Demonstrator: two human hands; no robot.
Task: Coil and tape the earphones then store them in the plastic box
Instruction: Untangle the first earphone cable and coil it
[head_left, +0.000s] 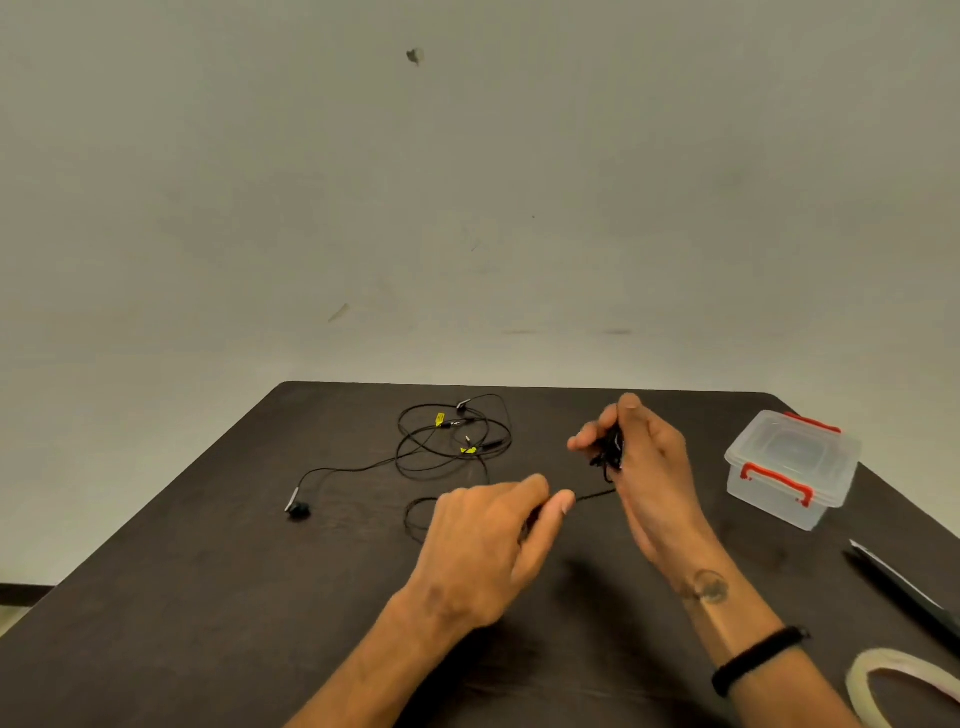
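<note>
From the head view, the person is in the coiling step. The right hand (636, 452) is raised over the dark surface (208, 597), and its fingers (589, 440) are curled around a small black bundle of earphone cord (608, 454), which looks already wound several turns. From this bundle a free length of the same cord runs down and to the left, into the left hand (488, 540). The left hand pinches this free cord between thumb and the other fingers, and behind it a loose loop still lies on the surface.

A second pair of earphones (452, 434), with yellow tags, lies uncoiled farther back, well apart from both hands; one earbud of it rests to the left. The plastic box (792, 467), with red clips and its lid closed, stands at the right. A roll of tape (904, 686) is at the near right corner, and a dark long tool, which I cannot identify, lies beside it.

In my judgement, the next move is to wind the remaining cord onto the bundle while the left hand keeps it lightly stretched. After this the tape is needed, and the box must be opened.
</note>
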